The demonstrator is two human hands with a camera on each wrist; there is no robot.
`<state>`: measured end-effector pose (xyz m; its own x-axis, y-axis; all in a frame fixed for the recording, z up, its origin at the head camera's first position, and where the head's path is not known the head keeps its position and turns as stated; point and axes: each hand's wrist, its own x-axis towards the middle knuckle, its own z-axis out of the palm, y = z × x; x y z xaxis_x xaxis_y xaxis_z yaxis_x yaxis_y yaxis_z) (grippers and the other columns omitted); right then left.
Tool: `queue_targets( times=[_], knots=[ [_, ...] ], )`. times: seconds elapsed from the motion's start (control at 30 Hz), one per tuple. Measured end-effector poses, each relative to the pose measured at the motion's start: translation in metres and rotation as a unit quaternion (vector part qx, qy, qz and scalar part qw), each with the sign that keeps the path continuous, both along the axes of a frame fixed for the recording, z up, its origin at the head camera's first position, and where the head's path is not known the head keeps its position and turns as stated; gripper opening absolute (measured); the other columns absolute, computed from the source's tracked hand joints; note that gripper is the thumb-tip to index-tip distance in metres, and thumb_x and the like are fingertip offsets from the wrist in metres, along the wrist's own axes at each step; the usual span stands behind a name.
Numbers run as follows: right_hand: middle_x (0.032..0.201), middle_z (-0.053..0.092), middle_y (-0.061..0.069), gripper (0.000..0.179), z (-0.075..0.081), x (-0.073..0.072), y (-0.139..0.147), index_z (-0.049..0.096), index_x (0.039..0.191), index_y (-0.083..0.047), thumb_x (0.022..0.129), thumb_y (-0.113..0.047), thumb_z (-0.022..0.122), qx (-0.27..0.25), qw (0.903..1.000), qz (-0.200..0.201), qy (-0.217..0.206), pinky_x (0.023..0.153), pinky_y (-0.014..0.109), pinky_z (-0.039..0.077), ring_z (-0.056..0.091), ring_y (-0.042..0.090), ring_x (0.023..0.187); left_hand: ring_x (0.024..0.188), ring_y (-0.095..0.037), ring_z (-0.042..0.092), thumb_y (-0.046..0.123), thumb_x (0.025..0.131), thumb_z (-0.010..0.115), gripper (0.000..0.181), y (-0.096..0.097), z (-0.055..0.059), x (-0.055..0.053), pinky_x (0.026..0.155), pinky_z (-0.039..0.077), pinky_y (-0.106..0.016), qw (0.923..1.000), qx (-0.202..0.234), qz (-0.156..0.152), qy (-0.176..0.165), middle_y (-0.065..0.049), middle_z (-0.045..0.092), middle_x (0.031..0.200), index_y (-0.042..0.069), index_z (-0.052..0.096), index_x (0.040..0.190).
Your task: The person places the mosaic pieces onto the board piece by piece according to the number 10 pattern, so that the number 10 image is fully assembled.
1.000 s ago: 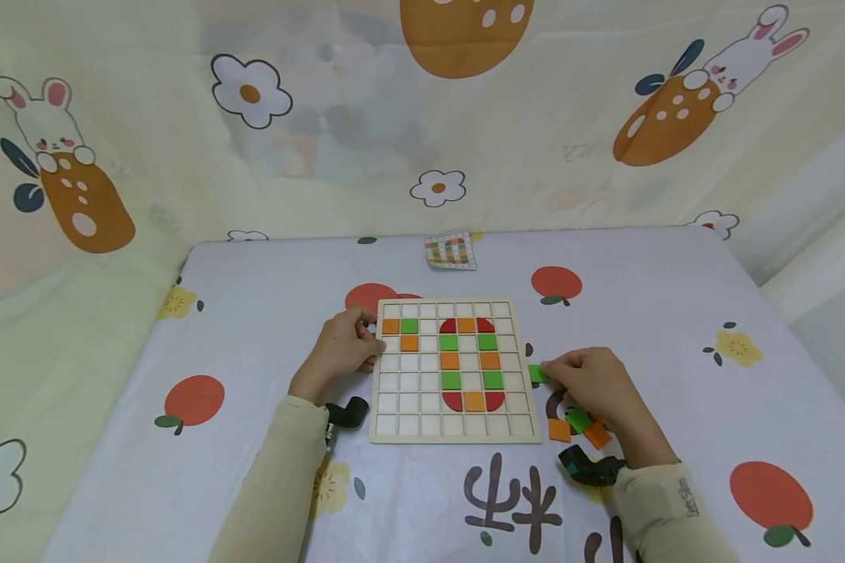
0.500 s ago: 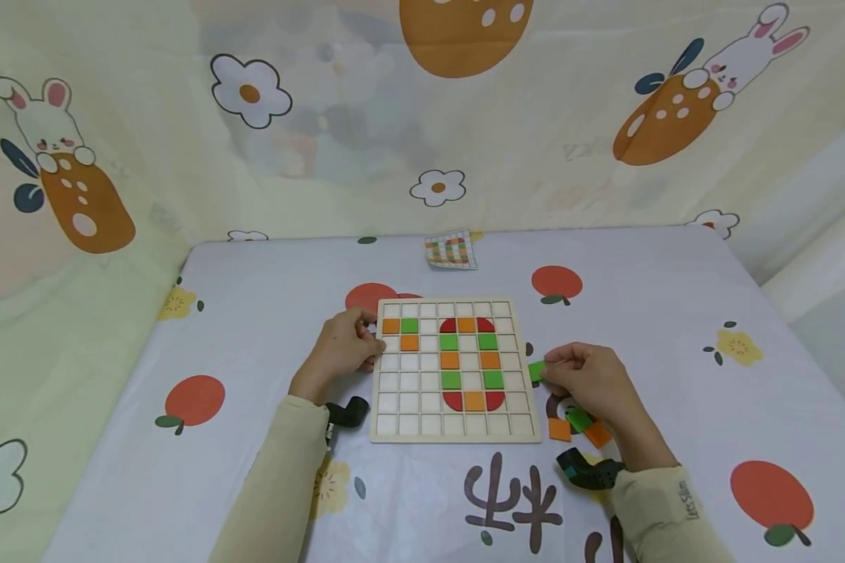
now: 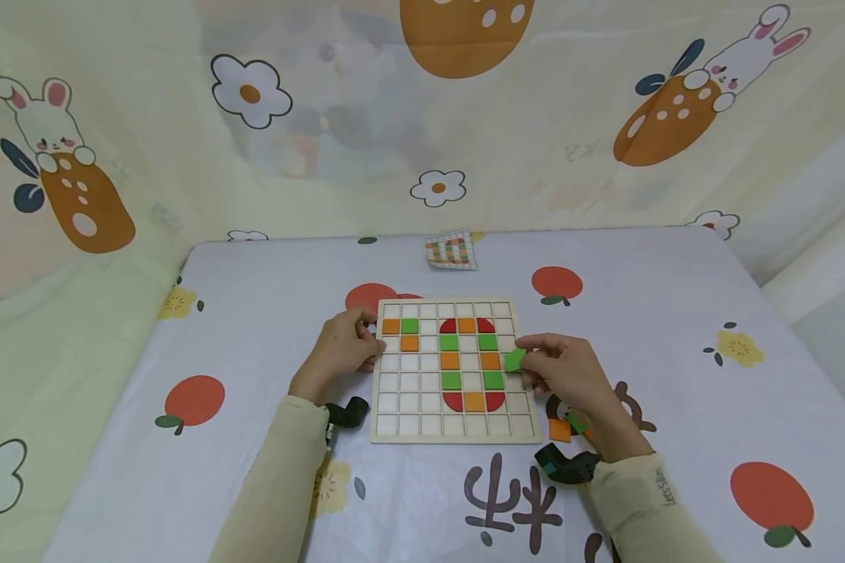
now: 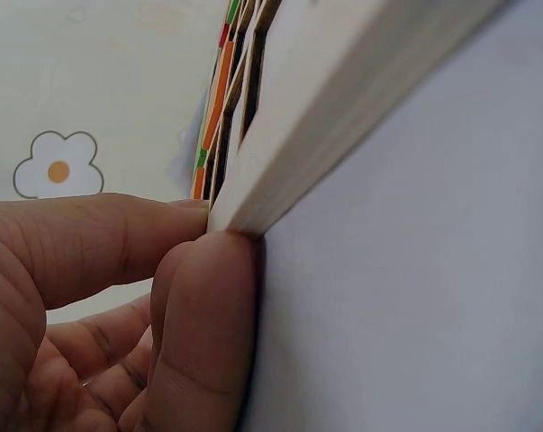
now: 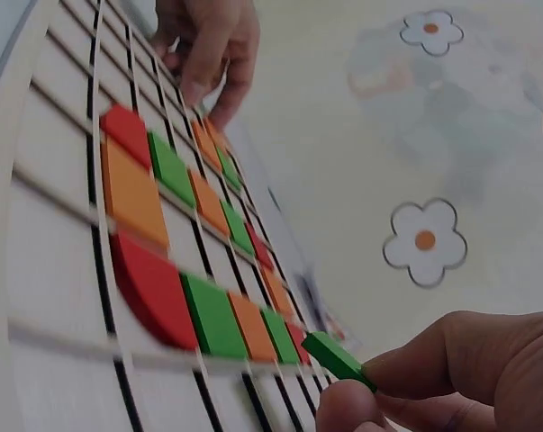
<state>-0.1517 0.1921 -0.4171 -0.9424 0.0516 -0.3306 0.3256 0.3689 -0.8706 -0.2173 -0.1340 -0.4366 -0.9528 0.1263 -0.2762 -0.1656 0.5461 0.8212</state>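
A wooden grid board (image 3: 408,426) lies on the table, with orange, green and red tiles set in some of its squares. My left hand (image 3: 343,344) pinches the board's left edge; in the left wrist view the thumb and a finger (image 4: 203,333) sit against that pale edge. Between thumb and finger, my right hand (image 3: 570,371) holds a green square tile (image 3: 514,360) over the board's right side. The right wrist view has this tile (image 5: 339,360) tilted, above the grid and apart from the placed tiles.
Beside the board's lower right corner lie loose tiles, an orange one (image 3: 559,430) and a green one (image 3: 576,423), partly behind the right wrist. A small pattern card (image 3: 451,250) rests behind the board. The tablecloth (image 3: 267,297) carries printed fruit and flowers.
My right hand has moved left with the green tile, from beside the board to over its right columns. My left hand stays at the left edge.
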Motion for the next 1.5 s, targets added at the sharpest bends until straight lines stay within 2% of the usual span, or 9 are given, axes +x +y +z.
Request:
queue_targets(
  times=[0.2,0.43,0.6,0.9,1.1,1.5],
  knots=[
    [0.082,0.069,0.009,0.024,-0.001,-0.01,-0.033,0.07,0.117,0.005,0.097,-0.007,0.064,-0.059,0.9979,0.027,-0.004,0.058,0.022,0.056,0.063,0.016,0.065,0.061,-0.017,0.064,0.008,0.092,0.077,0.045,0.0,0.0,0.001,0.058,0.058,-0.025,1.0,-0.002,0.002,-0.002,-0.011,0.059,0.089,0.003,0.057,0.132],
    [0.081,0.07,0.011,0.02,-0.004,-0.023,-0.068,0.07,0.113,0.005,0.097,-0.007,0.067,-0.095,0.9938,0.054,-0.019,0.058,0.023,0.059,0.066,0.016,0.063,0.061,-0.017,0.064,0.007,0.092,0.077,0.045,0.0,0.0,0.001,0.058,0.059,-0.025,1.0,0.006,-0.001,-0.002,-0.012,0.059,0.09,0.002,0.057,0.132],
    [0.081,0.072,0.012,0.017,-0.002,-0.031,-0.089,0.071,0.11,0.004,0.096,-0.006,0.069,-0.082,0.994,0.068,-0.024,0.059,0.024,0.06,0.069,0.016,0.063,0.062,-0.017,0.063,0.007,0.093,0.077,0.045,0.0,0.0,0.001,0.058,0.059,-0.026,1.0,0.006,0.0,-0.004,-0.012,0.058,0.09,0.002,0.057,0.133],
    [0.08,0.073,0.014,0.008,-0.005,-0.042,-0.112,0.073,0.102,-0.001,0.095,-0.004,0.071,-0.068,0.9942,0.072,-0.04,0.056,0.025,0.06,0.068,0.018,0.06,0.062,-0.017,0.064,0.008,0.093,0.077,0.043,0.0,-0.001,0.0,0.058,0.06,-0.026,1.0,0.004,-0.002,-0.002,-0.011,0.058,0.09,0.003,0.058,0.131],
    [0.081,0.072,0.012,0.005,-0.006,-0.044,-0.121,0.074,0.098,-0.004,0.095,-0.006,0.073,-0.04,0.9954,0.077,-0.041,0.055,0.025,0.059,0.067,0.018,0.059,0.062,-0.017,0.065,0.007,0.093,0.077,0.044,0.0,-0.002,-0.001,0.058,0.059,-0.026,1.0,0.006,-0.003,-0.003,-0.011,0.058,0.09,0.002,0.058,0.132],
    [0.08,0.071,0.011,0.004,-0.007,-0.043,-0.127,0.073,0.096,-0.005,0.095,-0.009,0.074,-0.014,0.9957,0.082,-0.04,0.052,0.023,0.056,0.065,0.018,0.06,0.061,-0.016,0.065,0.007,0.093,0.076,0.043,-0.001,-0.002,-0.001,0.058,0.059,-0.025,0.9999,0.008,-0.008,-0.005,-0.011,0.059,0.09,0.003,0.058,0.132]
  ],
)
